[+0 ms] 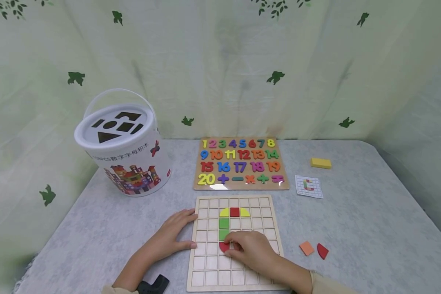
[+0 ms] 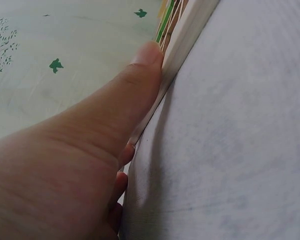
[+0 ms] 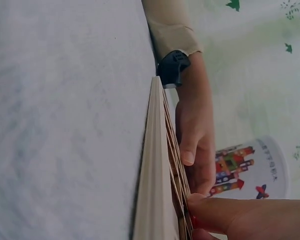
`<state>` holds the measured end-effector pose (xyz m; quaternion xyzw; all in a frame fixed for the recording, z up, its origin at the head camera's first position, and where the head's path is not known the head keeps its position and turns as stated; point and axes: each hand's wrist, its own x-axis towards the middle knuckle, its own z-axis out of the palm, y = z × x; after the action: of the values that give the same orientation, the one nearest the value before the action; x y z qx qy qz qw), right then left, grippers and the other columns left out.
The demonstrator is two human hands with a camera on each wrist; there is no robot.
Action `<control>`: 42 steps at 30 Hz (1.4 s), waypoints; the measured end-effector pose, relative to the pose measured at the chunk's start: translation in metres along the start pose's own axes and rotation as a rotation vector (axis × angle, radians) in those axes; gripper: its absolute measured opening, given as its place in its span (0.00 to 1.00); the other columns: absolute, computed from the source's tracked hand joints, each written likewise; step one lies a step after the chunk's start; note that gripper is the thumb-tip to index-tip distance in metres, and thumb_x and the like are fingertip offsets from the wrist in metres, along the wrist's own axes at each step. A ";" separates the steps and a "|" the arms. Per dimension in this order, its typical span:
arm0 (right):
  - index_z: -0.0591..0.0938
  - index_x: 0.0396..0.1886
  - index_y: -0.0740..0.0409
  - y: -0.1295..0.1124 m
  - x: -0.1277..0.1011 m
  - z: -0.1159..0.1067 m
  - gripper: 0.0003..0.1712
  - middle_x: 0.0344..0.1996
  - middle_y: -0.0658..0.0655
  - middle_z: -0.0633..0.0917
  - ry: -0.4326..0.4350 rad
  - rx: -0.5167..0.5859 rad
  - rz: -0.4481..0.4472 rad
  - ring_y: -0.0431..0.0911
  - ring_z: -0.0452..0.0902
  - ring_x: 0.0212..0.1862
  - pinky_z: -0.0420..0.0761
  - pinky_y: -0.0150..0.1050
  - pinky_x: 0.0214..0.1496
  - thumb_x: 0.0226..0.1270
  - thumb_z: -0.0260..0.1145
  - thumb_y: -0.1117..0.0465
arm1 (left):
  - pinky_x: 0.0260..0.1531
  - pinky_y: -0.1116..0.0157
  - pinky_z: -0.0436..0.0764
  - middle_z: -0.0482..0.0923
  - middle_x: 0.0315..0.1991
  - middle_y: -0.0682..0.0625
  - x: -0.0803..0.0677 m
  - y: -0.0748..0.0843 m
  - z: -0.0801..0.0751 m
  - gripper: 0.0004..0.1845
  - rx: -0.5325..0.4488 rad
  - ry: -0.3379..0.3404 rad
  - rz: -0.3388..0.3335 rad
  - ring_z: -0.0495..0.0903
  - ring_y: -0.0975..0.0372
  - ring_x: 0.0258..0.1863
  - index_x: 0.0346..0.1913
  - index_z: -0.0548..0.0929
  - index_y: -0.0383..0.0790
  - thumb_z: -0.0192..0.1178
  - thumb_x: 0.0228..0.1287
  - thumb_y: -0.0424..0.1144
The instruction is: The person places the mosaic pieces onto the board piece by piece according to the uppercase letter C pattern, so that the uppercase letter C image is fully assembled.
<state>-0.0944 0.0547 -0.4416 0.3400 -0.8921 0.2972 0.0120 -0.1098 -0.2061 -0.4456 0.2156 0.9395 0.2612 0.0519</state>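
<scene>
A wooden grid board lies on the grey table in front of me. In it sit a yellow quarter piece, a red square, another yellow quarter and two green squares. My right hand rests on the board, its fingers curled on a red curved piece below the green ones. My left hand lies flat on the table, thumb and fingertips against the board's left edge. In the right wrist view the board's edge runs upright, with the left hand behind it.
A number puzzle board lies behind the grid board. A white bucket with a shape-sorter lid stands at the back left. A pattern card, a yellow block, an orange square and a red curved piece lie to the right.
</scene>
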 end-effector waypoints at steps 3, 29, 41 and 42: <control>0.77 0.29 0.40 -0.001 0.001 0.001 0.08 0.11 0.35 0.64 0.002 -0.003 0.000 0.28 0.57 0.15 0.59 0.24 0.17 0.47 0.62 0.48 | 0.55 0.56 0.51 0.51 0.60 0.60 -0.001 -0.001 0.000 0.39 -0.006 0.000 -0.003 0.47 0.63 0.59 0.58 0.61 0.55 0.55 0.38 0.64; 0.69 0.51 0.44 0.034 -0.061 -0.084 0.32 0.48 0.37 0.67 -0.017 0.038 0.129 0.37 0.60 0.51 0.66 0.42 0.48 0.42 0.64 0.45 | 0.54 0.55 0.51 0.50 0.60 0.61 0.000 0.000 0.000 0.39 -0.037 -0.029 -0.037 0.47 0.63 0.59 0.58 0.60 0.55 0.54 0.39 0.64; 0.69 0.50 0.44 0.081 -0.108 -0.100 0.29 0.47 0.39 0.68 -0.116 0.087 0.248 0.36 0.62 0.48 0.67 0.29 0.47 0.45 0.62 0.46 | 0.54 0.54 0.51 0.50 0.60 0.60 0.000 -0.001 0.000 0.39 -0.028 -0.018 -0.012 0.46 0.62 0.59 0.58 0.60 0.55 0.55 0.39 0.63; 0.69 0.49 0.44 0.084 -0.110 -0.101 0.28 0.47 0.39 0.68 -0.133 0.092 0.258 0.36 0.62 0.47 0.67 0.29 0.47 0.46 0.62 0.46 | 0.54 0.54 0.51 0.51 0.60 0.60 0.000 -0.001 0.000 0.39 -0.025 -0.018 -0.013 0.46 0.62 0.59 0.58 0.60 0.55 0.55 0.39 0.63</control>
<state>-0.0797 0.2240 -0.4270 0.2415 -0.9128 0.3136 -0.1010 -0.1095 -0.2066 -0.4460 0.2112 0.9369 0.2709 0.0646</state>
